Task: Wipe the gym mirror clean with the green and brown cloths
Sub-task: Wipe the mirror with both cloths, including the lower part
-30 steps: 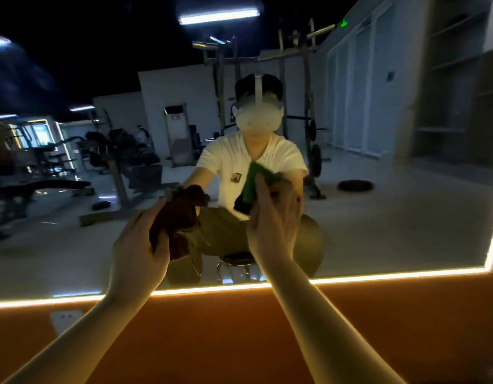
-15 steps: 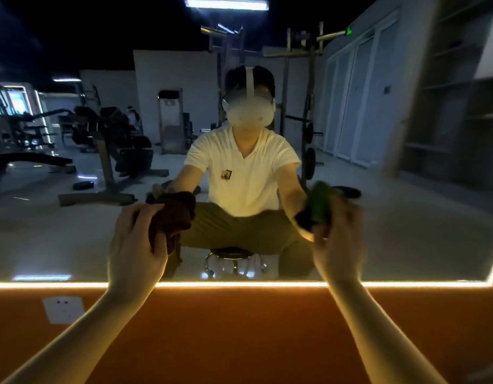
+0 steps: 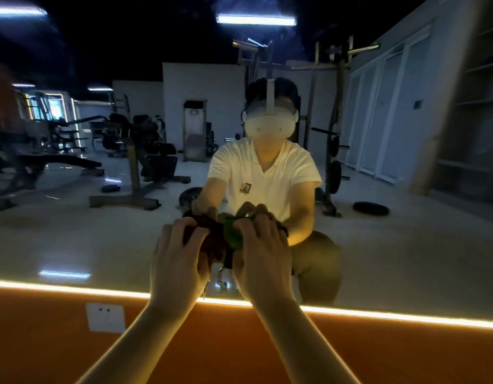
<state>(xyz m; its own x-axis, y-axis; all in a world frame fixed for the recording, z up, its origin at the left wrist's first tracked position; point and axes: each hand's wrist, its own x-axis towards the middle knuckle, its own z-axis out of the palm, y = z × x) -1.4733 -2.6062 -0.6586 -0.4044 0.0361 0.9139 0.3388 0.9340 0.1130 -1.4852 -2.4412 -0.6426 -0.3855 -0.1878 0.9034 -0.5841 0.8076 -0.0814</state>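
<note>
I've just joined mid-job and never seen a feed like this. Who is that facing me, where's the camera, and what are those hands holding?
There is no machine here. The camera sits on a person's head, looking forward and down. The figure facing you is that person's own reflection in the mirror, and the gym machines are reflections too. The two arms rising from the bottom edge are theirs. The left hand grips the brown cloth and the right hand grips the green cloth. The cloths are side by side against the glass, just above the glowing light strip. Below that is an orange wall with a white socket.
</note>
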